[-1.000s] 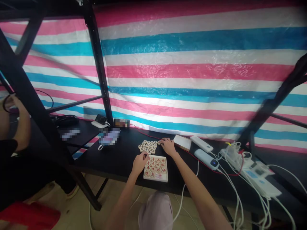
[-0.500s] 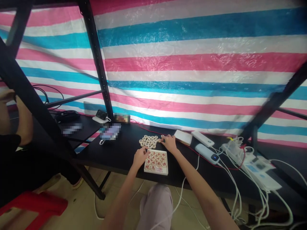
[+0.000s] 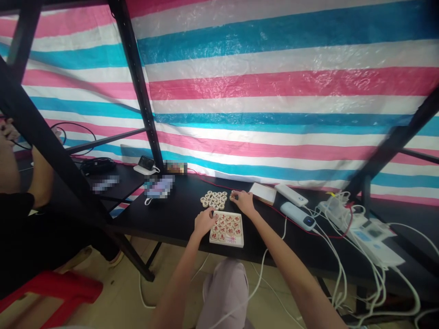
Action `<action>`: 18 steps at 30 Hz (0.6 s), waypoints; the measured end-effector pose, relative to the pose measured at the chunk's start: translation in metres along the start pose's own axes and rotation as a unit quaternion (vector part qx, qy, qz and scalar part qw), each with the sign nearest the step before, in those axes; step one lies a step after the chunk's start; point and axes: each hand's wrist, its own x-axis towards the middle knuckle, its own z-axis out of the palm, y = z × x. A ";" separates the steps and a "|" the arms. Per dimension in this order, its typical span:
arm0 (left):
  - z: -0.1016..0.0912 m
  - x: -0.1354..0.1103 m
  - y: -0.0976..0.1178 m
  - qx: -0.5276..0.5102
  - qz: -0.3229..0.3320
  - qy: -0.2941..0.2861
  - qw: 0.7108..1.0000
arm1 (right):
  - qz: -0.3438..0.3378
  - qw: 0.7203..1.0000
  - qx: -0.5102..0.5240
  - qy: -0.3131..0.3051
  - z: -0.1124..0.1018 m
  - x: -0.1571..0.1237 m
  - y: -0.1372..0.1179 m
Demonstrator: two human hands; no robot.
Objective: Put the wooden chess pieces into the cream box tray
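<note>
A shallow white box (image 3: pixel 241 242) holds rows of round xiangqi pieces with red characters, and its front right part shows a bare bottom with a pinkish mark. My left hand (image 3: pixel 204 223) is at the box's back left corner, its fingers curled against the edge. Just behind the box, a cluster of pale xiangqi pieces with dark characters (image 3: pixel 214 199) lies on the table. My right hand (image 3: pixel 243 202) is right of that cluster, with closed fingertips at a xiangqi piece (image 3: pixel 232 193), which they partly hide.
On the black table (image 3: pixel 178 214), a white box (image 3: pixel 263 193), a white power bank (image 3: pixel 291 195) and a blue-grey power bank (image 3: pixel 297 215) stand to the right. Cables tangle around a power strip (image 3: pixel 370 242). Another person's arm (image 3: pixel 43 176) and a red stool (image 3: pixel 68 290) are at left.
The view has shifted slightly. My right hand's fingertips have moved a little away from the cluster, and the loose piece beside it no longer shows separately. My left hand stays at the box corner.
</note>
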 end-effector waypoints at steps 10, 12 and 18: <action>-0.007 0.004 0.002 -0.014 -0.006 -0.047 0.999 | -0.151 0.963 0.178 -0.134 -0.073 -0.080 -0.010; -0.006 0.004 0.002 -0.015 -0.009 -0.048 0.999 | -0.153 0.959 0.178 -0.159 -0.073 -0.096 -0.017; -0.003 0.001 0.002 -0.019 -0.013 -0.025 0.999 | -0.129 0.958 0.194 -0.167 -0.059 -0.121 -0.025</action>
